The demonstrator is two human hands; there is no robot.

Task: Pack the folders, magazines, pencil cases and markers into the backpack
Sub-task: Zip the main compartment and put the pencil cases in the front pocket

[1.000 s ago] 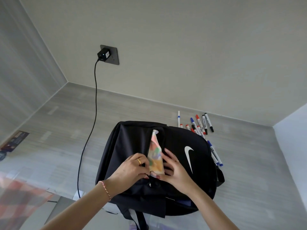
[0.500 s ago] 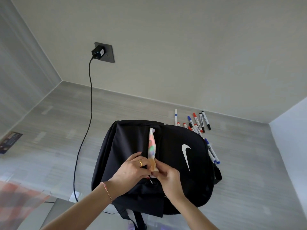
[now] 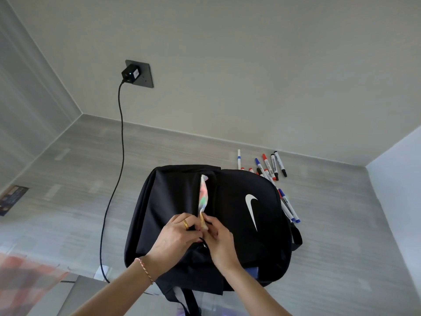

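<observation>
Backpack [image 3: 237, 215] slit shows a colourful pencil case [image 3: 203, 195]; right hand [image 3: 219, 241] pinches its end, left hand [image 3: 175, 236] grips the opening's edge

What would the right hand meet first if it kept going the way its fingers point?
Probably the colourful pencil case, which the right hand already pinches at the backpack opening; the left hand is close behind it.

Both hands, left hand [image 3: 175, 236] and right hand [image 3: 219, 240], pinch a colourful pencil case [image 3: 203, 197] in the black backpack [image 3: 239, 224] opening, markers [image 3: 271, 167] beside it
</observation>
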